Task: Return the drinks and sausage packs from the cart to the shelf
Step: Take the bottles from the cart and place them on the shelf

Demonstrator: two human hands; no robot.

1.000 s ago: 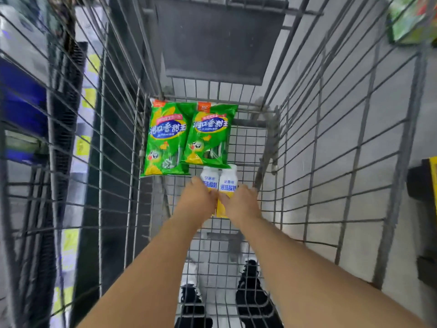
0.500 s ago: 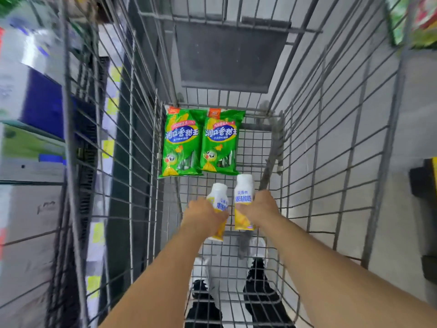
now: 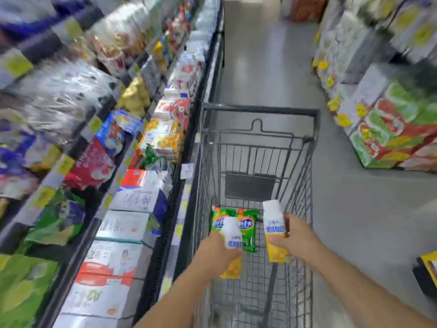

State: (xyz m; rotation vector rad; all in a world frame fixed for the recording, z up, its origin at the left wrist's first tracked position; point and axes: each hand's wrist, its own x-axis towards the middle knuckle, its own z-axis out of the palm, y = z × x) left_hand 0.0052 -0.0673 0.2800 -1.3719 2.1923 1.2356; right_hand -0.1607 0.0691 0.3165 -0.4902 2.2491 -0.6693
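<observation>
My left hand (image 3: 216,253) grips a white and yellow drink bottle (image 3: 232,235) above the wire cart (image 3: 260,110). A second, matching drink bottle (image 3: 275,227) is in my right hand (image 3: 296,237), held a little higher and to the right. Both bottles are upright and lifted off the cart floor. Two green sausage packs (image 3: 247,224) lie side by side on the cart bottom, partly hidden behind the left bottle. The shelf (image 3: 170,209) runs along the left of the cart.
The left shelf holds milk cartons (image 3: 139,200), boxed goods and bagged snacks on several levels. Stacked boxes (image 3: 390,129) line the right of the aisle. Grey floor (image 3: 267,62) stretches ahead beyond the cart. A yellow item (image 3: 429,266) sits at the right edge.
Both hands have lifted the two bottles up from the cart floor. My view has swung up from the cart bottom to the aisle and the shelf.
</observation>
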